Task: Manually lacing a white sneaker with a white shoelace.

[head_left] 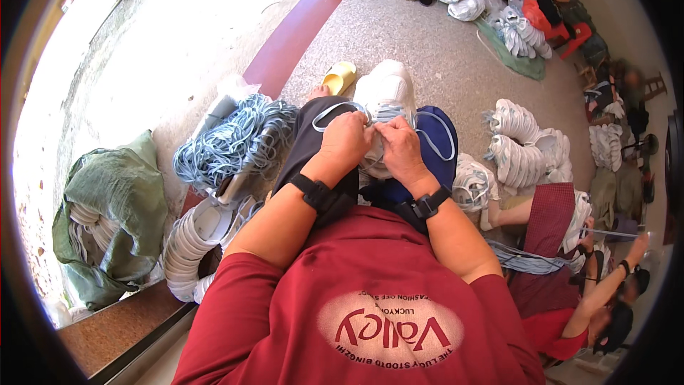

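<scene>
A white sneaker [386, 85] rests between my knees, with its toe pointing away from me. A light blue shoelace [389, 112] runs across its upper. One loop of the lace spreads left over my dark trouser leg, and another curves right over a blue cloth [432, 160]. My left hand [345, 140] is closed in a pinch on the lace at the shoe's opening. Close beside it, my right hand [400, 147] also pinches the lace, its fingers nearly touching the left ones. The fingertips partly hide the eyelets.
To the left lie a heap of blue laces [239, 139], a stack of white shoe parts [187, 251] and a green sack [114, 214]. More white shoes [531, 146] sit at right. A co-worker in red [563, 317] stretches a lace nearby. A yellow slipper [340, 78] is ahead.
</scene>
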{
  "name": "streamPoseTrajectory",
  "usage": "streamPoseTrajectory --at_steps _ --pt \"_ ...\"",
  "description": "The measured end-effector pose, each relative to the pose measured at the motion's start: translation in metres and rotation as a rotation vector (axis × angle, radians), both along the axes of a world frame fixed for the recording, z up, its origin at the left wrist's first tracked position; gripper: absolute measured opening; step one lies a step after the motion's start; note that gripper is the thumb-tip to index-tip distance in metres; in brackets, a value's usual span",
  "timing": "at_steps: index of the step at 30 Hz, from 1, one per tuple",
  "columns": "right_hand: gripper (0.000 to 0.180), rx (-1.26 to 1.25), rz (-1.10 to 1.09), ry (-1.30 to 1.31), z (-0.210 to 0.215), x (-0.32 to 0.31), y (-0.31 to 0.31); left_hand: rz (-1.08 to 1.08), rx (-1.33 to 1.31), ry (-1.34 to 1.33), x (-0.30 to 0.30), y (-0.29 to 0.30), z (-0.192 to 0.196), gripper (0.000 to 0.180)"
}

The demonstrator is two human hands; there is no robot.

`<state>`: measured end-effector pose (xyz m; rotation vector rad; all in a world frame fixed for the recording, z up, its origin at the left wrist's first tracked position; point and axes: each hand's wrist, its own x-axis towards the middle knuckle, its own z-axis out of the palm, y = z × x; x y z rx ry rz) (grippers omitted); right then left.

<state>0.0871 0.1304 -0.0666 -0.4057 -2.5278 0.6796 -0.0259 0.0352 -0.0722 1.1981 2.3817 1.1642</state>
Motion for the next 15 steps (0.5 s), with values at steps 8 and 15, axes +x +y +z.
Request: streamPoseTrajectory --at_steps 8,15 --pt "0.005 0.137 -0.103 -0.008 -0.005 -0.012 -0.009 -0.041 0.067 0.048 -0.001 -0.002 -0.004 0.012" --pt "0.006 0.177 -0.107 0.068 -0.003 -0.008 -0.005 0.013 0.211 -0.089 0.0 -0.006 -0.005 0.009"
